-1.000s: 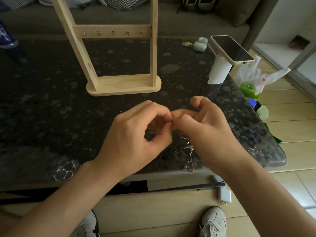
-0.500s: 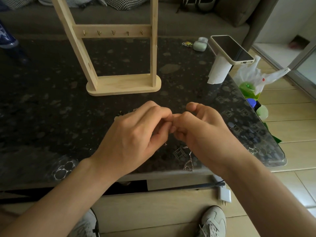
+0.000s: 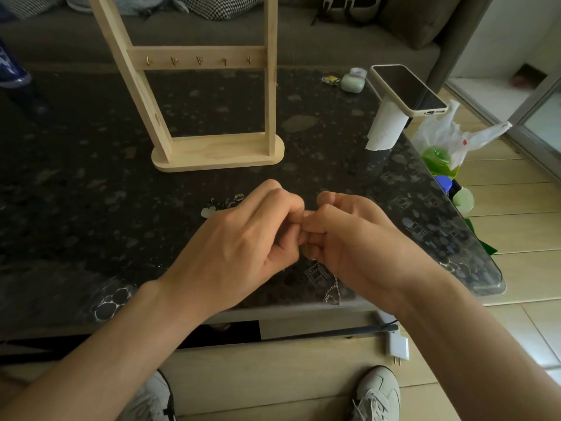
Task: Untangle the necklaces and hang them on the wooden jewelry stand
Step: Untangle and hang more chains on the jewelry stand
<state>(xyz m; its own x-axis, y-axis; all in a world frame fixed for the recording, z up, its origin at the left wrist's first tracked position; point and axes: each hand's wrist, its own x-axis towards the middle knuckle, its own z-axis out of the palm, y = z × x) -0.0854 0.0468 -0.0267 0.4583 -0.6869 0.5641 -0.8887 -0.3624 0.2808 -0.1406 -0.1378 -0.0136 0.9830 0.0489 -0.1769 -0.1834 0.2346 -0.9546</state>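
Although partly hidden by the knuckles, second necklace (image 3: 226, 205): lies on the dark table (image 3: 76, 192).
Wooden stand (image 3: 218, 153): upright, behind the hands.
Left hand (image 3: 243, 247): fingers curled, tips pinched against the other hand's.
Silver chain (image 3: 332, 291): pinched between both hands, loose end dangling over the table's near edge.
Right hand (image 3: 358, 241): curled, pinching the chain.
Phone (image 3: 406, 89): atop a white roll, far right.

The left hand (image 3: 243, 241) has rolled over and closed. The open ring between its thumb and fingers is gone, and its knuckles now press against the right hand (image 3: 358, 238). The right forefinger has come down. Less of the chain (image 3: 332, 294) they pinch shows. Behind the left hand, a second necklace (image 3: 226, 204) shows more.
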